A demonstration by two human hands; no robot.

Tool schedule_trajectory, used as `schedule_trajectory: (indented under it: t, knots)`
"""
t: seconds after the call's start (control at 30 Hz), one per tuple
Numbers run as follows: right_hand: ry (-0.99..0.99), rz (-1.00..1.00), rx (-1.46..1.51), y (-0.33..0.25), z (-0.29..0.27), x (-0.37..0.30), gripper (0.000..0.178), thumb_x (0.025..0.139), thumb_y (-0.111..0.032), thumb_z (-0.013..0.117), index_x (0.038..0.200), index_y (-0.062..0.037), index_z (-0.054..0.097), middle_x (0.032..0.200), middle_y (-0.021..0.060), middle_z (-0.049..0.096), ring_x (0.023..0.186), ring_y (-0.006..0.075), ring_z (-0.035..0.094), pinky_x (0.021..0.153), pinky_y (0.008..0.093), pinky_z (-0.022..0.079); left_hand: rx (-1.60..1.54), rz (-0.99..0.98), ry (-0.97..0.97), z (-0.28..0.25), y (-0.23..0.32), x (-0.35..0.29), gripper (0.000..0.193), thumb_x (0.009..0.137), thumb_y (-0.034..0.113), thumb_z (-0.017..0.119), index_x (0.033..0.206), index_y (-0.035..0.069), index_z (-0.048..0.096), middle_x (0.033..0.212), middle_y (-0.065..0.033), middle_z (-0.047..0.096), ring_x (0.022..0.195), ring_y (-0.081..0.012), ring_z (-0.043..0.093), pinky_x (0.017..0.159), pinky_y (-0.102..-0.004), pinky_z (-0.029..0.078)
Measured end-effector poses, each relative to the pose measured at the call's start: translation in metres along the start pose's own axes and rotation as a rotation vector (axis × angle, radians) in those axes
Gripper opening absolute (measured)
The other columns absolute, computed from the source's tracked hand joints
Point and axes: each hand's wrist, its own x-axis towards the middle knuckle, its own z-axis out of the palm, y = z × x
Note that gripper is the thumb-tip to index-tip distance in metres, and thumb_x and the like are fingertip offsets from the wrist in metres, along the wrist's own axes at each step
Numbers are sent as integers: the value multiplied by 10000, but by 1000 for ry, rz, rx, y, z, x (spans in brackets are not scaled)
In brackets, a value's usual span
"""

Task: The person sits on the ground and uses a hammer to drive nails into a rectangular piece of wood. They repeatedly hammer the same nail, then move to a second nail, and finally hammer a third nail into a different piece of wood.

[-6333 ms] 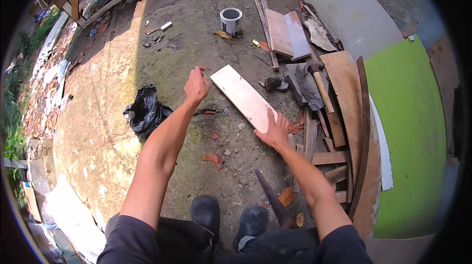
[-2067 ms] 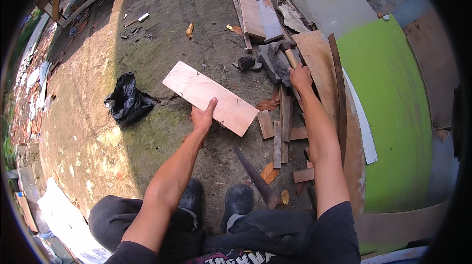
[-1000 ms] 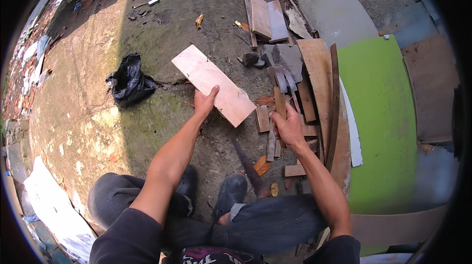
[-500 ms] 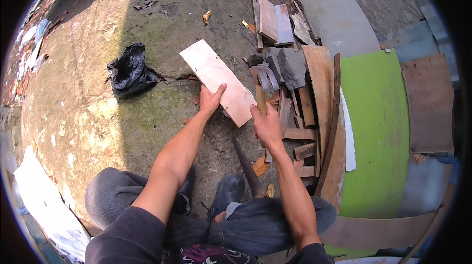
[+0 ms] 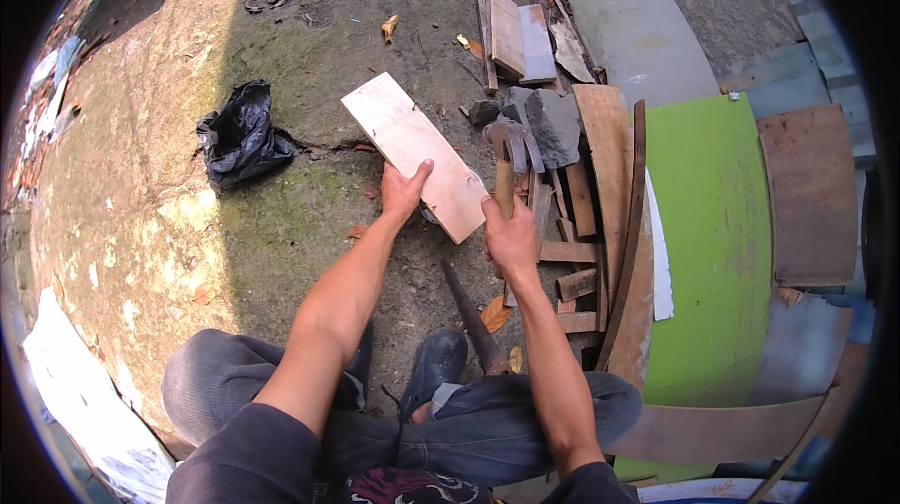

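My left hand [image 5: 403,190] grips the left long edge of a pale wooden board [image 5: 408,143], thumb on its top face. The board lies slanted in front of me, and what bears it underneath is mostly hidden. My right hand [image 5: 512,237] is wrapped round the wooden handle of a claw hammer [image 5: 505,187], just right of the board's near end. The hammer's metal head points away from me, above the scrap wood and apart from the board. Small dark marks, perhaps nails, show on the board.
A crumpled black plastic bag [image 5: 242,135] lies to the left on the mossy concrete. To the right are grey stones [image 5: 553,127], wood offcuts [image 5: 579,254], and a green panel [image 5: 708,251]. A dark rod [image 5: 469,316] lies beside my boot [image 5: 438,365].
The hammer has turned slightly in my right hand and shifted a little to the right, with its head showing more plainly. My left hand and the board have hardly moved.
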Motion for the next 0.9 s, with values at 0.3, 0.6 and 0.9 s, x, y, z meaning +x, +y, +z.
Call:
schedule_trajectory:
  t: [0.3,0.6,0.9]
  knots:
    - [-109,316,44,21,13,5,247,920,-229,546,885,15,561,533,29,492,398,137,494,332,321,377,-106,-34,-52,0,14,-3,646,807,296,797,1227,-85,489,1157,-175,643,1059,-230,620,932,-336,479]
    - [-15,253,-36,41,15,-3,279,887,-238,552,890,34,614,525,64,528,382,168,519,353,333,406,-45,-96,-45,5,14,-3,622,789,317,807,1185,-81,538,1147,-184,655,1057,-246,631,923,-338,485]
    - [280,253,171,65,1,-9,367,854,-310,743,983,12,622,774,88,661,548,140,628,379,289,474,-23,-135,56,4,42,0,628,842,404,749,1188,-93,582,1148,-192,670,1058,-250,635,923,-353,469]
